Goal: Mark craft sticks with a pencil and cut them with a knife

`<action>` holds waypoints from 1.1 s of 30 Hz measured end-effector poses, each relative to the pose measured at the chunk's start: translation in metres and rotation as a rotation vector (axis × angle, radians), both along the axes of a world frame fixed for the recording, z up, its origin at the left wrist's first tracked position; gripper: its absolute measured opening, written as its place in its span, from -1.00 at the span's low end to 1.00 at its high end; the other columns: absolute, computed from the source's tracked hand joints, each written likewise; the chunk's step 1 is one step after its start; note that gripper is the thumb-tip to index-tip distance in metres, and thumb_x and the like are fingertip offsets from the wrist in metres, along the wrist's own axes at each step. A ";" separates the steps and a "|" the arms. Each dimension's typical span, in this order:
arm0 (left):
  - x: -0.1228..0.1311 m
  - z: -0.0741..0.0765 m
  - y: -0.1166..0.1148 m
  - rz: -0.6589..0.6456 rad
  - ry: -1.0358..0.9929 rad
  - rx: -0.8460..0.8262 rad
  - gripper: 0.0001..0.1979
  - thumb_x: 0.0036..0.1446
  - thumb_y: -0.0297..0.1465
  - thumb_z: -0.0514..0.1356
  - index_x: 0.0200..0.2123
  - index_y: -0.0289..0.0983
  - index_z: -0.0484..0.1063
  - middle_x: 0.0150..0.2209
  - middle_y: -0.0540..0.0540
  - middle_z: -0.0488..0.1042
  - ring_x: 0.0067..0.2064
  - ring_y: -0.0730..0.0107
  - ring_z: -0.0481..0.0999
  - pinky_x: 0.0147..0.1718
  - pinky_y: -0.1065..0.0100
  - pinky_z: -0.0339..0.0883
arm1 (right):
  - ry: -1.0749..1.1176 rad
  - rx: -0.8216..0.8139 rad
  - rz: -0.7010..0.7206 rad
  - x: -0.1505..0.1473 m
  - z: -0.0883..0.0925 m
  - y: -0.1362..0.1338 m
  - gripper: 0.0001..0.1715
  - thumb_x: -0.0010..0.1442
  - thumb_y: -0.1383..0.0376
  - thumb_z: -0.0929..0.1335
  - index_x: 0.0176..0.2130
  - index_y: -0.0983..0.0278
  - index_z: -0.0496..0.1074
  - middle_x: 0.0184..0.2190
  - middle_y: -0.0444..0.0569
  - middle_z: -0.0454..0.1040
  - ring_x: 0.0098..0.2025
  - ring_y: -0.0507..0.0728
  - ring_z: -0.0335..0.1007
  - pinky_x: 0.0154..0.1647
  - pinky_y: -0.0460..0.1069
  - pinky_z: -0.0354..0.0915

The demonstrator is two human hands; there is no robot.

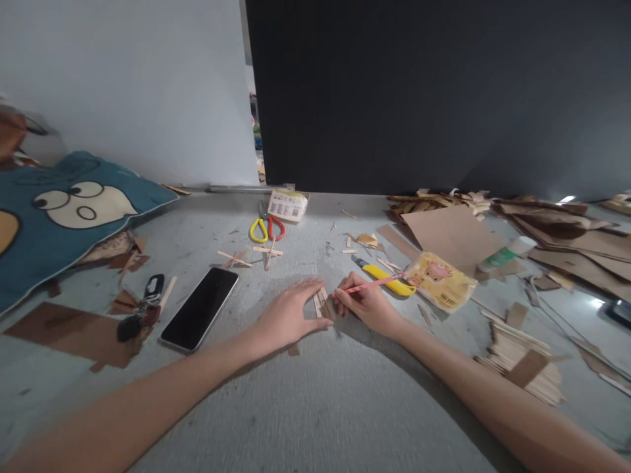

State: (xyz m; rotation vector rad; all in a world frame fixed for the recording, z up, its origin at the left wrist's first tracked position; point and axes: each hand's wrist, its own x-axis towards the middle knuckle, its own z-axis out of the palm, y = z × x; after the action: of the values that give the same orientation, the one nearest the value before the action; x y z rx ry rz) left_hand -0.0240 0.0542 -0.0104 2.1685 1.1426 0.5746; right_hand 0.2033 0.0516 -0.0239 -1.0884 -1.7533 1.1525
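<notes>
My right hand (372, 305) is closed around a slim pink-red pencil (378, 282), its upper end leaning to the right. The lower tip is hidden by my fingers, close to a small panel of wooden craft sticks (321, 303) lying on the table. At that panel's left side rests my left hand (290, 312), open, with thumb and fingers stretched apart around its near and far edges. Just beyond my right hand lies a yellow utility knife (387, 276), partly behind the pencil.
Left are a phone (200, 309), keys (142, 312) and a blue cushion (73, 223). Crossed sticks (269, 251), scissors (267, 230) and a packet (287, 205) lie farther back. Right are a yellow packet (444, 282), glue stick (507, 254), cardboard (448, 230) and stacked craft sticks (513, 351).
</notes>
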 end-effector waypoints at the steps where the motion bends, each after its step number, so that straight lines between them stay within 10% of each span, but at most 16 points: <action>1: -0.001 0.000 0.000 0.015 -0.033 -0.013 -0.27 0.15 -0.19 0.44 0.36 -0.11 0.37 0.39 -0.18 0.37 0.42 -0.03 0.34 0.39 -0.04 0.23 | 0.012 0.008 -0.016 0.000 0.000 0.000 -0.47 0.36 -0.21 0.33 -0.32 0.14 0.23 -0.53 -0.13 0.48 -0.54 0.08 0.42 -0.50 -0.01 0.34; 13: -0.016 -0.023 0.017 -0.007 -0.074 0.259 -0.74 0.38 -0.47 0.20 0.04 -0.18 0.62 0.19 -0.16 0.59 0.33 0.12 0.46 0.32 -0.04 0.34 | -0.055 0.155 -0.165 0.002 -0.008 0.003 -0.60 0.40 -0.08 0.32 -0.25 0.17 0.35 -0.56 -0.17 0.41 -0.59 0.07 0.32 -0.58 -0.05 0.23; 24: -0.020 0.008 0.012 -0.159 0.199 0.495 -0.80 0.47 -0.37 0.14 -0.01 -0.24 0.56 -0.06 -0.13 0.61 0.03 0.17 0.55 0.04 0.13 0.47 | -0.240 0.553 -0.227 0.003 -0.002 0.000 -0.80 0.47 0.21 0.27 -0.09 0.19 0.47 -0.27 0.02 0.57 -0.30 0.14 0.51 -0.24 -0.01 0.45; 33: -0.026 -0.008 0.019 -0.154 0.068 0.467 -0.81 0.46 -0.38 0.14 -0.07 -0.23 0.57 -0.07 -0.13 0.55 0.04 0.17 0.51 0.05 0.11 0.45 | -0.196 0.590 -0.193 0.005 -0.006 0.003 -0.78 0.48 0.26 0.28 -0.05 0.18 0.53 -0.23 0.01 0.58 -0.29 0.12 0.54 -0.23 -0.01 0.46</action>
State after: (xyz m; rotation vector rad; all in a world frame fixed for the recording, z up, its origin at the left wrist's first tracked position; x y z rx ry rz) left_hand -0.0501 0.0730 -0.0184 2.6619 0.9302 0.7618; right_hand 0.2079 0.0542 -0.0303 -0.9899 -1.9133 0.3733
